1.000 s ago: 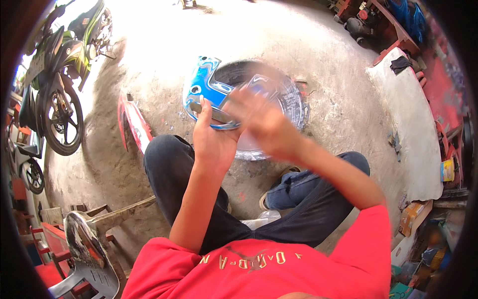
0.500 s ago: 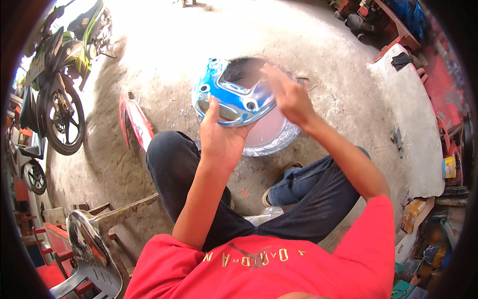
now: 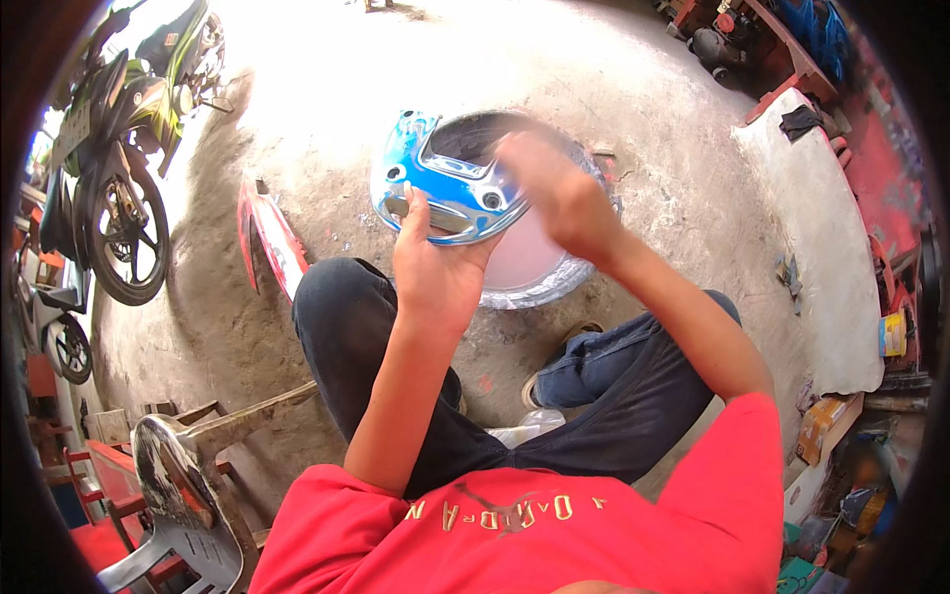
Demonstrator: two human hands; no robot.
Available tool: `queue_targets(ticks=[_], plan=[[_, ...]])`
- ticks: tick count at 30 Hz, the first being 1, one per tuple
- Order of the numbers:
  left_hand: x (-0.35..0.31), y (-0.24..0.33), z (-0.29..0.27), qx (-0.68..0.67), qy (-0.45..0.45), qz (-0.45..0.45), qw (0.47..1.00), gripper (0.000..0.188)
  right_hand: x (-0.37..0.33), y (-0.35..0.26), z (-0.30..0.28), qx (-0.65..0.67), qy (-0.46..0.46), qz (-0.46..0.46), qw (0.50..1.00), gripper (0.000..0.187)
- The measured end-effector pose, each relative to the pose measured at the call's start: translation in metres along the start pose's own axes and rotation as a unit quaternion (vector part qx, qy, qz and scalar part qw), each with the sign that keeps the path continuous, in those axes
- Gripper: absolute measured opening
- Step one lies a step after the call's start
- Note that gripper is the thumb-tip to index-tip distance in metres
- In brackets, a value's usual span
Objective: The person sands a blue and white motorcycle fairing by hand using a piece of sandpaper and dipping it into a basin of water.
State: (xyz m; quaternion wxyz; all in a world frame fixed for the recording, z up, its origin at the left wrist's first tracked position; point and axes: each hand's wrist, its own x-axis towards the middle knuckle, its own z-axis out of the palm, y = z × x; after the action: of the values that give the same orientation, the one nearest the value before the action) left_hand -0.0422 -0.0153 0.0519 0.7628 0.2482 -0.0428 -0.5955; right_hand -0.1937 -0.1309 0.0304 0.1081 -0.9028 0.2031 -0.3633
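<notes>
By the blue panel (image 3: 437,185), right hand (image 3: 566,196) seems blurred

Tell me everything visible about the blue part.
The curved blue part looks glossy and hard, with pale, silvery patches. It has round holes, a long slot along its near edge and a far-side notch. The left hand holds it, thumb on top, partly over a round basin. The blurred right hand is at its right end; contact is unclear.

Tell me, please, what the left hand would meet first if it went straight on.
The blue panel the left hand holds comes first; beyond it, probably the round tub, though depth is unclear.
</notes>
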Motion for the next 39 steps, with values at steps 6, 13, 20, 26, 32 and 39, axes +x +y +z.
queue_targets(ticks=[6,13,20,26,32,39], plan=[[0.007,0.004,-0.018,0.035,-0.014,0.023,0.999,0.042,-0.008,-0.047,-0.003,0.025,-0.057,-0.128,0.990,0.040],[0.001,0.006,-0.010,0.003,-0.007,0.000,1.000,0.042,-0.008,-0.056,0.001,0.015,-0.006,-0.094,0.995,0.032],[0.007,0.002,-0.013,-0.003,-0.009,0.013,1.000,0.039,-0.011,-0.011,0.009,-0.032,0.009,-0.034,0.999,0.036],[0.001,-0.002,-0.002,0.017,0.009,0.016,1.000,0.039,-0.006,0.002,0.002,-0.059,0.005,-0.027,0.998,0.035],[0.009,0.004,-0.022,0.034,-0.023,0.011,0.999,0.037,-0.007,-0.036,0.005,0.002,-0.013,-0.112,0.994,0.033],[0.009,0.003,-0.004,0.022,-0.039,0.009,0.999,0.037,-0.006,-0.041,-0.005,-0.043,0.003,-0.074,0.996,0.036]])
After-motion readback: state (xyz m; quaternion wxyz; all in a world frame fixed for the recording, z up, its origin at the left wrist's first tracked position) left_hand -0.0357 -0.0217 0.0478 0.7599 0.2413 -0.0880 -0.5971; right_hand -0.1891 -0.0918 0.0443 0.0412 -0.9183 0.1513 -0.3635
